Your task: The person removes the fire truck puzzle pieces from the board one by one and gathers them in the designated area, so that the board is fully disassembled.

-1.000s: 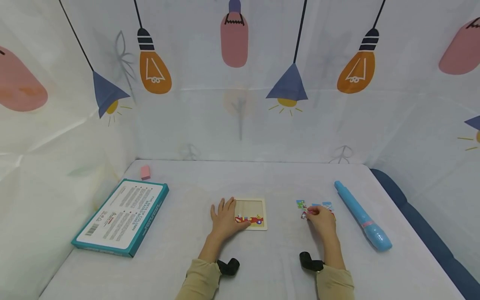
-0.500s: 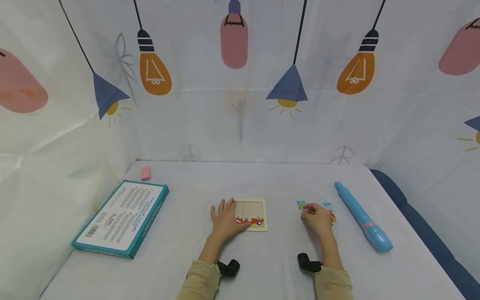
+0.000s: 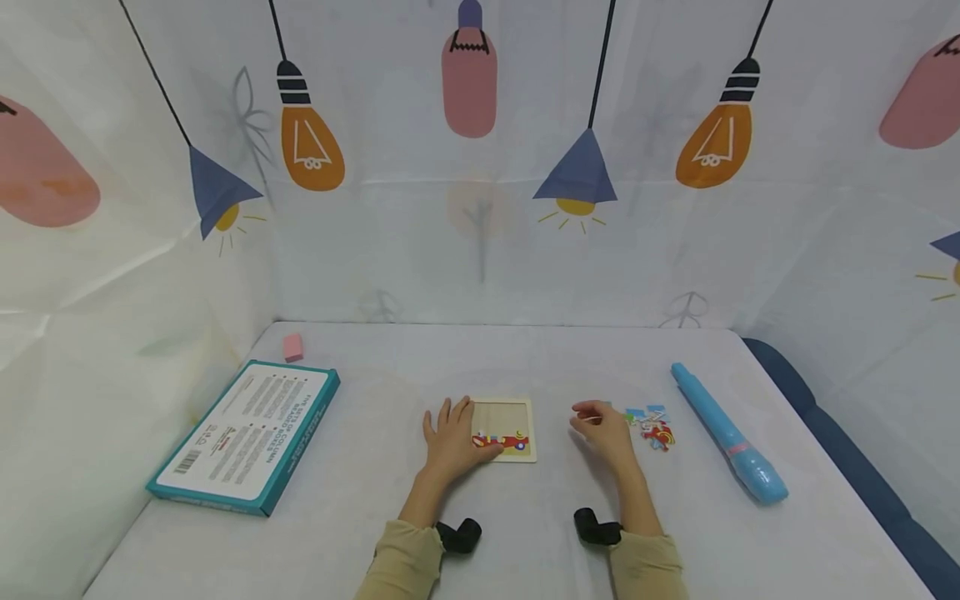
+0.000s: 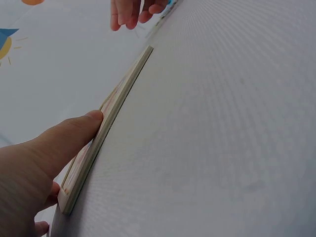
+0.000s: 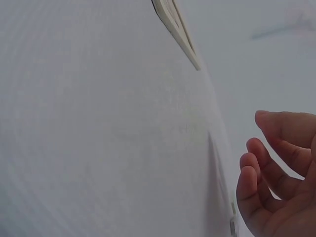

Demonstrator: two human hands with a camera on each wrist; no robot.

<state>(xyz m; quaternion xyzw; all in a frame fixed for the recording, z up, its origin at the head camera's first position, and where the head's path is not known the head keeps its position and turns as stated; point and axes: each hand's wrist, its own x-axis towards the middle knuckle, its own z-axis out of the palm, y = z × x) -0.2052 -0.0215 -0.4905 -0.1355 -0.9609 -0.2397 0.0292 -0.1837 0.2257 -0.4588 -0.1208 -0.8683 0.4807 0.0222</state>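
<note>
My left hand lies over the left side of a shallow wooden puzzle tray, steadying it. Its thumb presses on the near rim. Inside the tray, along the bottom, sits a red and yellow picture strip. My right hand hovers right of the tray and pinches a thin puzzle piece, seen edge-on; the right wrist view shows curled fingers but hides the piece. Beyond that hand lie several loose colourful puzzle pieces.
A teal-edged box lies at the left, with a small pink block behind it. To the right of the loose pieces is a light blue, bottle-shaped object. A printed cloth hangs behind the white table.
My right hand has picked a puzzle piece from the loose group and moved left with it toward the tray. The left hand and the tray have stayed in place.
</note>
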